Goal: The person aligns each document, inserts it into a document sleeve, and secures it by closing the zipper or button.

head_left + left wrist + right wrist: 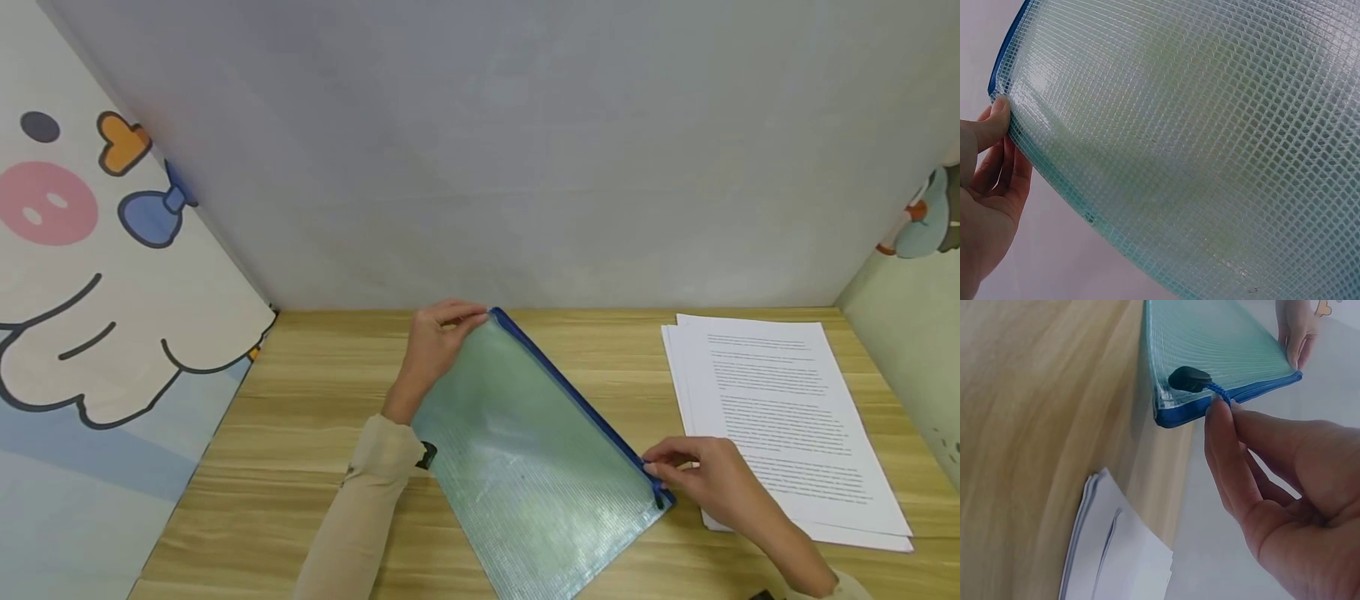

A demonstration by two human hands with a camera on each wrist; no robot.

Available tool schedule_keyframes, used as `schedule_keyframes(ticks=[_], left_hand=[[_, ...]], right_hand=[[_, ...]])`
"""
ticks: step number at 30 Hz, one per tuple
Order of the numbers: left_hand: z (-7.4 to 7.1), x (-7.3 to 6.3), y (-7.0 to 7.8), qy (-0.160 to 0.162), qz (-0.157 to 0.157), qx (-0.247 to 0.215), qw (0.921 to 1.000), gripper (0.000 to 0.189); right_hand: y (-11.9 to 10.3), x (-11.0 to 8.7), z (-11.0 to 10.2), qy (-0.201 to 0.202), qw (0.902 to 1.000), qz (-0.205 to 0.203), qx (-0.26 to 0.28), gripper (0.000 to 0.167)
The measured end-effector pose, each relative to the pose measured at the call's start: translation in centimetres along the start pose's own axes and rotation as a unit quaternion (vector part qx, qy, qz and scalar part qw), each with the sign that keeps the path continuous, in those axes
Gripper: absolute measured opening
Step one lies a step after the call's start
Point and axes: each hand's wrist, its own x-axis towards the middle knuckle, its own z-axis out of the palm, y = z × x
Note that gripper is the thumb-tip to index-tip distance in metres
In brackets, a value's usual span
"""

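A translucent pale-green mesh zipper file bag (525,450) with a dark blue zipped edge (570,387) is held tilted over the table in the head view. My left hand (438,342) pinches its far corner, at one end of the zip; thumb and fingers also show on that corner (999,100) in the left wrist view. My right hand (701,479) is at the near end of the zip. In the right wrist view its thumb and fingers pinch the zipper pull (1190,379), a black tab on a blue cord, at the cord's base. The slider is hidden by the fingertips.
A stack of printed paper sheets (787,425) lies on the wood-grain table (300,400), right of the bag and close to my right hand. A pale wall (525,167) rises behind the table, and a cartoon-printed panel (112,333) stands at the left.
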Motion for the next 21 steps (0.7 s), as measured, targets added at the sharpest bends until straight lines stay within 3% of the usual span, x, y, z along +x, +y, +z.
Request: schedule_keyframes(ticks=[10, 21], left_hand=[[-0.3, -0.1, -0.3, 0.005, -0.005, -0.001, 1.0, 0.012], [-0.8, -0.2, -0.5, 0.013, -0.004, -0.016, 0.9998, 0.013]], right_hand=[[0.4, -1.0, -0.4, 0.005, 0.9997, 0.005, -0.021, 0.012], [0.9, -1.9, -0.8, -0.015, 0.9998, 0.013, -0.002, 0.008]])
